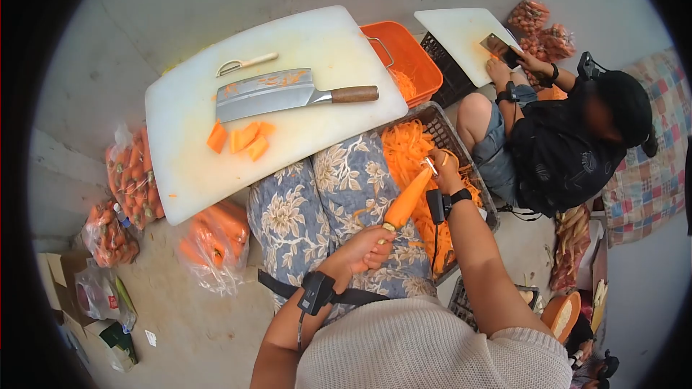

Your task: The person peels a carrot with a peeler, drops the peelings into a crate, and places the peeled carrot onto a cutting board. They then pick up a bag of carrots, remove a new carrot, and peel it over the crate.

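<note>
My left hand [366,247] is closed round the thick end of a carrot [409,200], which slants up and to the right over my lap. At the carrot's thin tip my right hand [447,171] grips a peeler [429,166]; only its metal head shows, and the fingers hide its handle. Under the right hand stands a dark crate [484,200] holding a heap of orange carrot peelings [405,145]. Above my lap, a white cutting board [193,108] carries a cleaver [263,94] with a wooden handle, a second peeler [245,63] and several carrot pieces [249,137].
Bags of carrots [131,176] and another carrot bag [216,241] lie on the floor at left. An orange tub [414,50] stands behind the crate. At right, a co-worker [569,144] holds a cleaver [499,50] over another white board [461,29].
</note>
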